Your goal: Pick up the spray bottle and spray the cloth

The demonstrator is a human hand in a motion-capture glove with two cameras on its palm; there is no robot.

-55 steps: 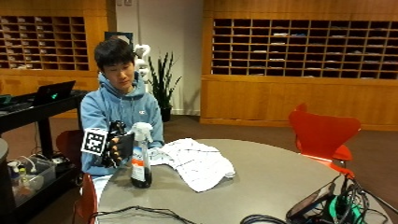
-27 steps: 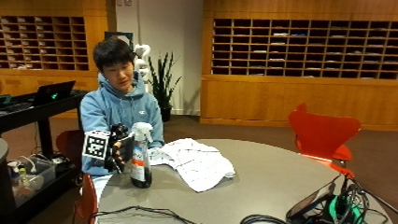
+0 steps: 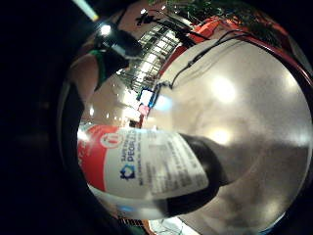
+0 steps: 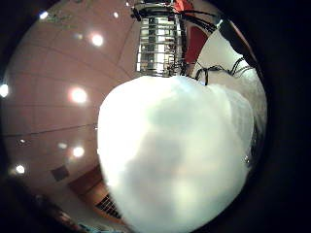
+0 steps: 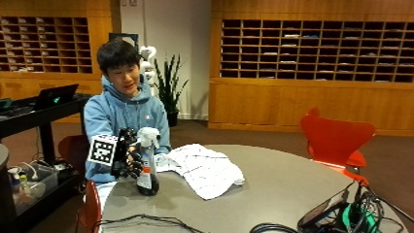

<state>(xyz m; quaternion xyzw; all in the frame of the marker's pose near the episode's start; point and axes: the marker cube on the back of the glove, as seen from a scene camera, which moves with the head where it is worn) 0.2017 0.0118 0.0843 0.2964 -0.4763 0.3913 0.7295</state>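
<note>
We see a person seated at a round grey table (image 5: 278, 184). The gloved right hand (image 5: 132, 158) is at the bottle (image 5: 147, 170), fingers curled round its neck just under the white spray head (image 5: 148, 136). The bottle stands upright on the table near the edge by the person; its base looks to be on the tabletop, though we cannot tell for sure.

The cloth (image 5: 204, 167), white and crumpled, lies on the table just beside the bottle, on the side away from the hand. We cannot tell if they touch.

In the little-finger palm view the bottle's red and white label (image 3: 146, 169) fills much of the frame, dark body below it, table (image 3: 254, 122) beyond. In the thumb-side view the spray head (image 4: 175, 155) looms close to the palm.

Cables (image 5: 155, 221) lie on the near table edge.
</note>
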